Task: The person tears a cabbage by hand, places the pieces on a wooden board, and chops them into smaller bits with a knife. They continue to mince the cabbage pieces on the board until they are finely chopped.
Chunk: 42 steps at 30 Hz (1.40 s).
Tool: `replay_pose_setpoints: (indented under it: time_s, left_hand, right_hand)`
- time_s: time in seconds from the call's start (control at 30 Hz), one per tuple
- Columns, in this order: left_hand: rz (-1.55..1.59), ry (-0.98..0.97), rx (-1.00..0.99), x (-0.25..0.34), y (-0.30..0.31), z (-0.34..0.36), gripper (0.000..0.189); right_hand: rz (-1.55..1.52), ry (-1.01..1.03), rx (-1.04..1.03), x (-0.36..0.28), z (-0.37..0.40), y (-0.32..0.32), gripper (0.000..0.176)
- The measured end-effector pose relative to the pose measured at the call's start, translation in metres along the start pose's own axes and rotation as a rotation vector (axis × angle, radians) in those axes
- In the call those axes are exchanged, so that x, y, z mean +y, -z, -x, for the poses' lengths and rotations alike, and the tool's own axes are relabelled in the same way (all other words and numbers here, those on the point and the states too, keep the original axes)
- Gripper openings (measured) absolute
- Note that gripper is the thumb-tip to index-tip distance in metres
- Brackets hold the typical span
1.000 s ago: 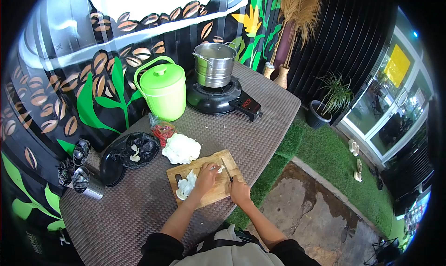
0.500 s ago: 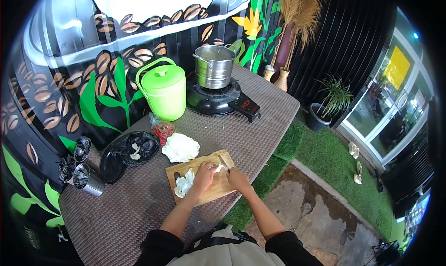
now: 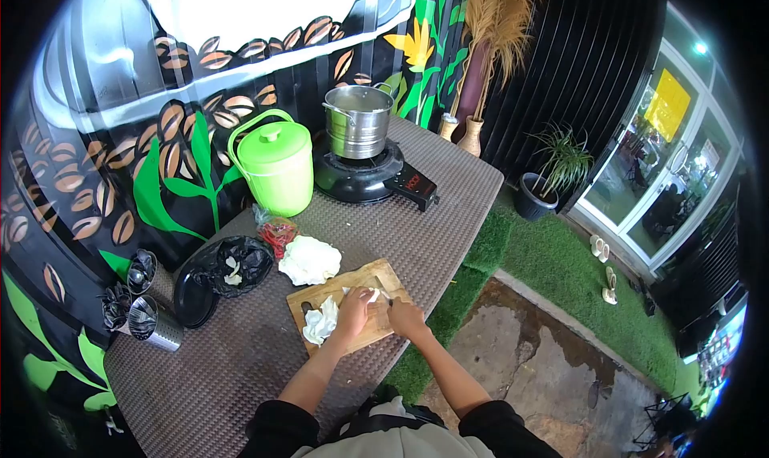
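A wooden cutting board (image 3: 388,277) lies near the table's front edge. My left hand (image 3: 352,312), fingers bent, presses a small white piece of cabbage (image 3: 373,295) onto it. Closed round a knife's handle, my right hand (image 3: 407,319) is just to the right; the knife blade (image 3: 385,295) points away from me beside the piece, mostly hidden by the fingers. Loose pale cabbage leaves (image 3: 320,320) rest on the board's left part. Behind the board sits a larger whitish cabbage chunk (image 3: 310,260).
A steel pot (image 3: 358,123) stands on a black portable stove (image 3: 358,178) at the back. Beside it is a lime-green lidded bucket (image 3: 277,166). Left of the board are a bag of red chillies (image 3: 277,235), a black plastic bag (image 3: 245,259) and metal cutlery holders (image 3: 152,323).
The view has shifted slightly, so the background sits a little further left and lower. Both hands stay at the board, with the knife blade lower and closer to the left fingers.
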<state>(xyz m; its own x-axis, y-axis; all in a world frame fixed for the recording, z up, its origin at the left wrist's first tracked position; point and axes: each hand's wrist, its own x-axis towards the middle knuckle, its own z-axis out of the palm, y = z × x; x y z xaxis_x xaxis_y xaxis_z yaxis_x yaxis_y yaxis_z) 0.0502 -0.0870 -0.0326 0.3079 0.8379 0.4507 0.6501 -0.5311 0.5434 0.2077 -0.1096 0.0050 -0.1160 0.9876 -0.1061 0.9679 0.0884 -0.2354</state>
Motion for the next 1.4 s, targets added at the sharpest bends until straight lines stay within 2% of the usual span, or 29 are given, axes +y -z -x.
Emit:
replay_pose_setpoints:
  time_s: [0.07,0.23,0.3,0.33,0.43,0.57,0.67,0.8,0.87,1.0,1.1,1.13,1.27,1.33,1.4]
  left_hand:
    - [0.006,0.056,-0.002,0.002,0.001,0.001,0.032]
    - [0.041,0.003,0.052,0.002,0.003,0.004,0.036]
    - [-0.002,0.040,-0.021,0.002,0.002,0.005,0.035]
    - [0.002,0.039,-0.021,0.005,0.004,0.006,0.035]
    - [-0.026,0.014,-0.002,0.008,0.007,0.007,0.034]
    - [-0.044,0.009,0.012,0.007,0.007,0.009,0.034]
    - [-0.009,0.015,0.001,0.007,0.010,0.009,0.033]
    - [-0.055,-0.001,0.006,0.003,0.006,0.012,0.032]
    - [0.000,0.007,0.013,0.002,0.004,0.015,0.033]
    - [0.018,-0.016,0.035,-0.003,0.000,0.017,0.032]
    - [-0.090,-0.061,-0.066,-0.001,0.007,0.016,0.033]
    - [-0.090,-0.059,-0.066,0.000,0.008,0.016,0.033]
    - [0.007,-0.057,0.006,0.006,0.012,0.017,0.032]
    - [0.009,-0.070,0.013,0.007,0.011,0.017,0.031]
    - [0.054,-0.052,0.029,0.006,0.011,0.019,0.031]
  right_hand:
    - [-0.055,-0.079,-0.046,-0.008,0.016,-0.008,0.025]
    - [-0.079,-0.209,0.013,-0.025,0.029,-0.025,0.029]
    - [-0.062,-0.119,0.054,-0.019,0.020,-0.022,0.029]
    - [-0.111,-0.139,-0.018,-0.018,0.016,-0.007,0.030]
    - [-0.125,-0.100,-0.045,-0.013,0.013,0.008,0.031]
    - [-0.112,-0.161,-0.050,-0.022,0.029,-0.011,0.030]
    - [-0.078,-0.214,0.044,-0.038,0.039,-0.019,0.024]
    - [-0.062,-0.193,0.085,-0.032,0.019,-0.023,0.025]
    - [-0.001,-0.102,0.050,-0.025,0.009,-0.009,0.022]
    - [-0.048,-0.072,-0.039,-0.015,0.010,-0.009,0.027]
    - [-0.034,-0.160,0.024,-0.031,0.034,-0.021,0.025]
    - [-0.036,-0.194,0.080,-0.037,0.040,-0.023,0.024]
    - [-0.060,-0.226,0.080,-0.043,0.033,-0.020,0.023]
    - [0.051,-0.117,0.086,-0.037,0.019,-0.014,0.020]
    - [0.029,-0.103,0.060,-0.033,0.012,-0.006,0.022]
